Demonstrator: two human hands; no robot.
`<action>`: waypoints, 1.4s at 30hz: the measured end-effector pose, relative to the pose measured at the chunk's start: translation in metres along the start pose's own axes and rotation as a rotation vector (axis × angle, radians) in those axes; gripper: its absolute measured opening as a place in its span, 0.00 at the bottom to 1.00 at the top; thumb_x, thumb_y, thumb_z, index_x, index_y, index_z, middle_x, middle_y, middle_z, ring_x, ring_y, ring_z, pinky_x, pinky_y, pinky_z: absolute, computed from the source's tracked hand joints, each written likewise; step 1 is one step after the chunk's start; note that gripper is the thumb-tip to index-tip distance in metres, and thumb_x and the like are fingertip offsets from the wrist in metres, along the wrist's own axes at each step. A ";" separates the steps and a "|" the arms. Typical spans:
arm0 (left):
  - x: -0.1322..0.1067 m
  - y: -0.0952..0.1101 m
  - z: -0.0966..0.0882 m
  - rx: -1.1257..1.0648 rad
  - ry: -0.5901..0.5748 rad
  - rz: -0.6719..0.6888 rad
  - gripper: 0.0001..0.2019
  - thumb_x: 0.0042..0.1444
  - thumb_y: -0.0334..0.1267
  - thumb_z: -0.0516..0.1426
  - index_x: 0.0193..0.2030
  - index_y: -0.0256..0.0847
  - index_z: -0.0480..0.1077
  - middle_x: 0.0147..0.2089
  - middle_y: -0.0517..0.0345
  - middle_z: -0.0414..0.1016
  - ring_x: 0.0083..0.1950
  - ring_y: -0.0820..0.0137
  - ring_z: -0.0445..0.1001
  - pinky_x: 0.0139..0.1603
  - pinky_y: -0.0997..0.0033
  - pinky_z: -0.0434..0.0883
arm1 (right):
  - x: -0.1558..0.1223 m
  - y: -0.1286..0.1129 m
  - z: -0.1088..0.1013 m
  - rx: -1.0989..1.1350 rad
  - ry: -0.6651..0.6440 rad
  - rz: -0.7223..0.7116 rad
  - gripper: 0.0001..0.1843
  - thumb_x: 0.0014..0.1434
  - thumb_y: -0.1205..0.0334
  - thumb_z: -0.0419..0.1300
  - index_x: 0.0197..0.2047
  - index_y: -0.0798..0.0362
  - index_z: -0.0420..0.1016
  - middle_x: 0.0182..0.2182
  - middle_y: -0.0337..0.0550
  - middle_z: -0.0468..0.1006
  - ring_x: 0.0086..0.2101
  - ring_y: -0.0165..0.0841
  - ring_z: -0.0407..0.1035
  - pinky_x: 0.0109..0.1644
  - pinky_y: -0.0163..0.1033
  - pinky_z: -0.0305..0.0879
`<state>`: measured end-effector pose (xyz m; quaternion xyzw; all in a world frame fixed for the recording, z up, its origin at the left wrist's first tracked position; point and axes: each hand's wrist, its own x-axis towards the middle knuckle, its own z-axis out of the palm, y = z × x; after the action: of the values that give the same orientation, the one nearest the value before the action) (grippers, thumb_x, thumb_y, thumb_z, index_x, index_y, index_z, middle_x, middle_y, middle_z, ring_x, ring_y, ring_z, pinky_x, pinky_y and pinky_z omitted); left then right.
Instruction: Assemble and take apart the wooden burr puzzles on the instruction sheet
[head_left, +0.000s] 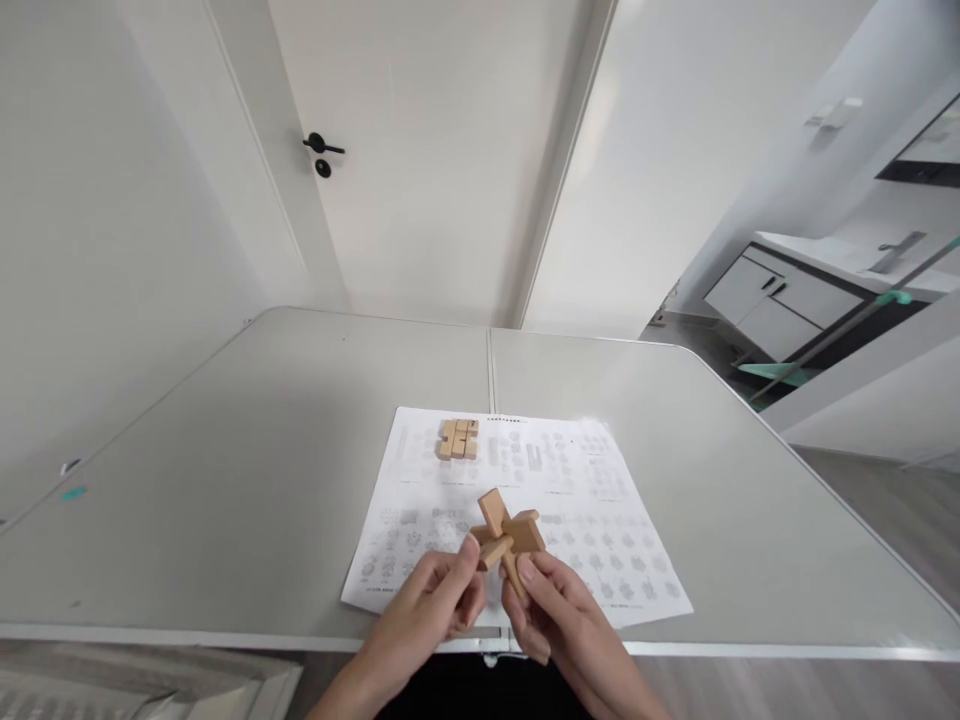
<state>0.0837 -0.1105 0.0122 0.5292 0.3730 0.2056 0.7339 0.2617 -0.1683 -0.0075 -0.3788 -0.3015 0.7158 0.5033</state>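
Several flat, interlocked wooden pieces form a burr puzzle (525, 533), held up above the printed sheet (480, 497) near the table's front edge. My left hand (442, 600) is closed, its thumb and fingers pinching a piece on the puzzle's left side. My right hand (553, 606) is closed too, with the thumb pressed on a narrow piece that points down toward me. Pieces stick out of the puzzle in several directions. The fingers partly hide its lower side.
A small group of light wooden blocks (458, 439) lies on the sheet's upper left. The sheet carries rows of small diagrams. Beneath it is a grey folding table (300, 480) with a centre seam. A white door (435, 150) stands behind, and a sink cabinet (787, 295) at the right.
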 end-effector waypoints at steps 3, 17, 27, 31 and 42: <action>0.009 0.010 -0.020 0.165 0.028 0.055 0.34 0.69 0.67 0.46 0.22 0.40 0.63 0.19 0.66 0.51 0.22 0.75 0.49 0.25 0.69 0.48 | 0.005 -0.005 0.000 0.133 0.070 0.034 0.21 0.69 0.45 0.65 0.35 0.54 0.70 0.26 0.34 0.68 0.19 0.21 0.47 0.24 0.33 0.46; 0.108 0.027 -0.113 1.108 0.342 0.521 0.35 0.55 0.55 0.68 0.65 0.46 0.62 0.68 0.46 0.66 0.70 0.49 0.62 0.68 0.47 0.64 | 0.071 -0.055 -0.126 0.310 0.413 -0.189 0.13 0.60 0.62 0.73 0.39 0.52 0.72 0.27 0.32 0.62 0.21 0.23 0.49 0.18 0.27 0.57; 0.139 0.032 -0.121 1.135 0.157 0.502 0.35 0.55 0.55 0.69 0.65 0.47 0.66 0.64 0.49 0.73 0.66 0.51 0.68 0.64 0.52 0.67 | 0.087 -0.085 -0.154 0.485 0.337 -0.174 0.15 0.61 0.72 0.66 0.32 0.49 0.63 0.24 0.30 0.61 0.19 0.23 0.53 0.19 0.26 0.59; 0.141 0.030 -0.124 1.124 0.166 0.480 0.34 0.57 0.55 0.68 0.66 0.47 0.65 0.64 0.50 0.73 0.65 0.53 0.70 0.63 0.54 0.69 | 0.089 -0.077 -0.139 0.444 0.375 -0.205 0.10 0.63 0.63 0.68 0.37 0.51 0.69 0.24 0.29 0.59 0.19 0.22 0.51 0.19 0.26 0.55; 0.127 0.041 -0.157 1.200 0.194 0.500 0.32 0.48 0.56 0.72 0.57 0.46 0.73 0.58 0.51 0.73 0.61 0.51 0.70 0.63 0.52 0.69 | 0.128 -0.048 -0.048 -0.984 0.159 -0.424 0.11 0.68 0.54 0.62 0.50 0.48 0.73 0.41 0.45 0.76 0.35 0.36 0.69 0.37 0.41 0.66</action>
<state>0.0486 0.0903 -0.0174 0.8964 0.3532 0.1732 0.2045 0.2996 -0.0291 -0.0246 -0.5538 -0.6319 0.3419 0.4209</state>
